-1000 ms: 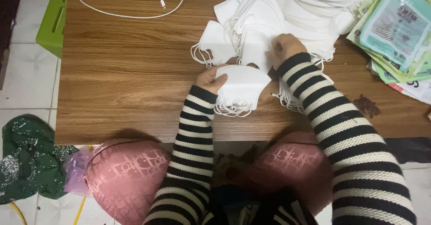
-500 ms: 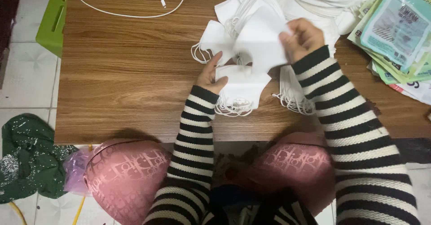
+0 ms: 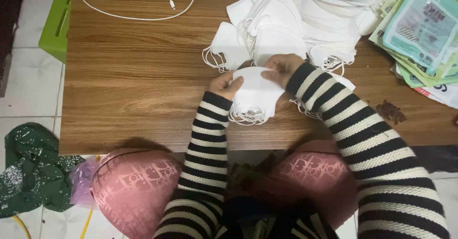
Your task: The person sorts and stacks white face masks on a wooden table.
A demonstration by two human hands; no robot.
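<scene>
Head camera is looking down at a brown wooden table (image 3: 133,77). A person in striped sleeves is sitting at it. The left hand (image 3: 223,84) and the right hand (image 3: 281,68) are both pinching a small stack of white face masks (image 3: 255,93). The stack is lying on the table near the front edge, right between the two hands. The left fingers are closed on its left edge, and the right fingers are closed on its top right edge.

The masks look very light, thin and soft. They would bend and flop easily, and the top ones could slide off. Thin ear loops (image 3: 245,117) are hanging out at the bottom and could tangle. A good place to hold is the two side edges, squeezing the whole stack together.

Just behind the hands, a big pile of white masks (image 3: 305,19) is lying. Colourful packets (image 3: 420,34) are sitting at the right. A white cable (image 3: 138,17) is curling at the far side. A green bin (image 3: 57,24) is standing on the floor at the left.
</scene>
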